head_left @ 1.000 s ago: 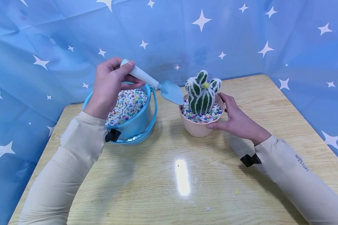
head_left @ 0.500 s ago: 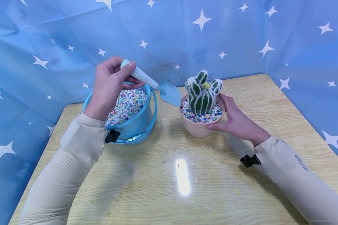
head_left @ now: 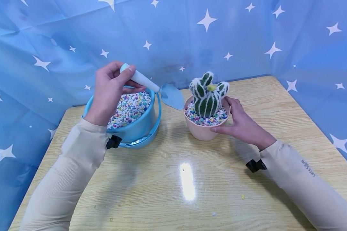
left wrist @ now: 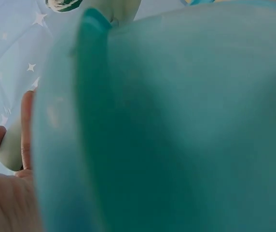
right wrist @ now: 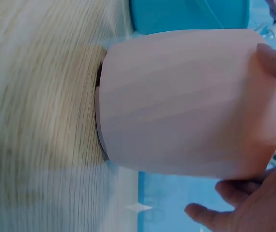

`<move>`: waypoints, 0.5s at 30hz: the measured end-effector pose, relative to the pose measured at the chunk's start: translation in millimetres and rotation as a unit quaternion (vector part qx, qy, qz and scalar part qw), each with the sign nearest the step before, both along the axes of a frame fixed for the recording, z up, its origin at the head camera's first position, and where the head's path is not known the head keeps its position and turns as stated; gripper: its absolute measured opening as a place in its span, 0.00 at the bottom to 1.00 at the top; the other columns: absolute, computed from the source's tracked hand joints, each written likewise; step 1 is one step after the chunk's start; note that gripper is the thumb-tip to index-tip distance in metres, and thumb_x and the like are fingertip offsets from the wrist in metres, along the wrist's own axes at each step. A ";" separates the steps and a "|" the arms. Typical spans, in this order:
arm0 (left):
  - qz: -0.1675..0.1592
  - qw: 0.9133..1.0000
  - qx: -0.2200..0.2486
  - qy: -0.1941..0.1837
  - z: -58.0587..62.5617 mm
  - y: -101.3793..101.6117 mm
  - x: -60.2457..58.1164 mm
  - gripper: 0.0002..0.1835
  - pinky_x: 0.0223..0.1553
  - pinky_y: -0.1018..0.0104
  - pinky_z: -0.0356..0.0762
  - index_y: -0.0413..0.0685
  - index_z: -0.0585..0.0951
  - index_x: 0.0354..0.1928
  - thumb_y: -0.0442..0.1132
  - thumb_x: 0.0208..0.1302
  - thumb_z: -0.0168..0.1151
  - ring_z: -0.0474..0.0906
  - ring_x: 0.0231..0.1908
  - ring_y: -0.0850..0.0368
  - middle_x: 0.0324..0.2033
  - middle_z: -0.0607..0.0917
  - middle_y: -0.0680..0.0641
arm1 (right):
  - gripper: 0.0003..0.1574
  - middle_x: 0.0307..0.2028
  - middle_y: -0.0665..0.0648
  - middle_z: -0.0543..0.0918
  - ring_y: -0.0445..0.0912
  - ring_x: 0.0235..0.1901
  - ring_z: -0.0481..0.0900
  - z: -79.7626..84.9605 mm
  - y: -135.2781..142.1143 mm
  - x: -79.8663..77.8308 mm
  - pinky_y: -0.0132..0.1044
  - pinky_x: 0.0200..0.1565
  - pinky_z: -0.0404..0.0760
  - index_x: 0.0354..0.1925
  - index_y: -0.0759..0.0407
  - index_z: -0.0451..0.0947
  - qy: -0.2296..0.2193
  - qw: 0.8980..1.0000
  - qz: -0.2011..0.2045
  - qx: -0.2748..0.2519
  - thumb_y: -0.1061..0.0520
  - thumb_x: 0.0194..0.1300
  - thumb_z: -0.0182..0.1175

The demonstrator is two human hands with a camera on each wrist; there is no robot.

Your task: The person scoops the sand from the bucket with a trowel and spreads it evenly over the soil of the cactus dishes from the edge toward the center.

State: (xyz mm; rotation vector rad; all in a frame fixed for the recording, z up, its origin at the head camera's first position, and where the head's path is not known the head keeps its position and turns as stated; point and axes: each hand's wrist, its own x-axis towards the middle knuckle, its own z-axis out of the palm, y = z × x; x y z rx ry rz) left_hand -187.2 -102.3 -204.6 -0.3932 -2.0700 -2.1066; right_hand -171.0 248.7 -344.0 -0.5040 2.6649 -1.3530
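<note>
My left hand (head_left: 108, 91) grips the pale handle of a small blue trowel (head_left: 172, 96) above a blue bucket (head_left: 138, 130). The trowel's blade points right and stops just short of the pink flowerpot (head_left: 200, 131); no stones show on it. Multicoloured pebbles (head_left: 131, 109) fill the bucket. With thumb and fingers on the rim, my right hand (head_left: 243, 123) holds the flowerpot from its right side. A fuzzy green and white toy cactus (head_left: 208, 101) stands in the pot among similar pebbles. In the left wrist view the bucket wall (left wrist: 186, 121) hides most of the trowel.
A wooden table (head_left: 162, 192) carries everything, with a bright glare patch in front of the pot. A tiny yellow bit (head_left: 243, 197) and a white pebble (head_left: 214, 214) lie near the front. A blue star-patterned curtain (head_left: 173, 38) hangs behind and at both sides.
The left hand has drawn the trowel slightly left, so its blade has come away from the pot's rim. The right hand and pot have hardly moved.
</note>
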 end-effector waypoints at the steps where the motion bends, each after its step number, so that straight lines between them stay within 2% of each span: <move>1: 0.000 1.000 0.004 0.003 -0.5 -1.8 1.0 0.11 0.39 0.48 0.86 0.31 0.78 0.40 0.36 0.68 0.64 0.85 0.30 0.43 0.37 0.83 0.33 | 0.74 0.72 0.64 0.48 0.60 0.70 0.49 0.1 -0.6 0.4 0.67 0.67 0.54 0.78 0.54 0.35 0.000 1.000 -0.003 0.005 0.37 0.53 0.74; 6: 0.005 0.999 0.027 0.022 -1.6 -13.3 6.7 0.12 0.38 0.51 0.87 0.30 0.77 0.42 0.36 0.69 0.63 0.85 0.29 0.43 0.37 0.82 0.34 | 0.75 0.74 0.63 0.42 0.60 0.71 0.46 -0.3 -0.8 0.3 0.67 0.67 0.54 0.78 0.53 0.32 -0.002 1.000 -0.005 0.012 0.37 0.54 0.73; 10: 0.017 0.997 0.053 0.048 1.7 -22.7 10.5 0.12 0.37 0.53 0.87 0.28 0.78 0.43 0.35 0.69 0.62 0.85 0.28 0.44 0.37 0.81 0.34 | 0.73 0.73 0.62 0.44 0.59 0.71 0.47 -2.2 0.8 -2.6 0.66 0.68 0.54 0.78 0.50 0.34 0.005 1.000 0.005 -0.019 0.42 0.54 0.75; 15: 0.033 0.993 0.096 0.065 7.8 -36.6 16.0 0.13 0.36 0.52 0.87 0.25 0.78 0.43 0.33 0.67 0.64 0.84 0.27 0.44 0.37 0.81 0.33 | 0.71 0.71 0.62 0.47 0.59 0.69 0.50 -2.1 0.0 -1.4 0.65 0.67 0.57 0.78 0.50 0.37 0.006 0.999 0.006 -0.032 0.44 0.55 0.75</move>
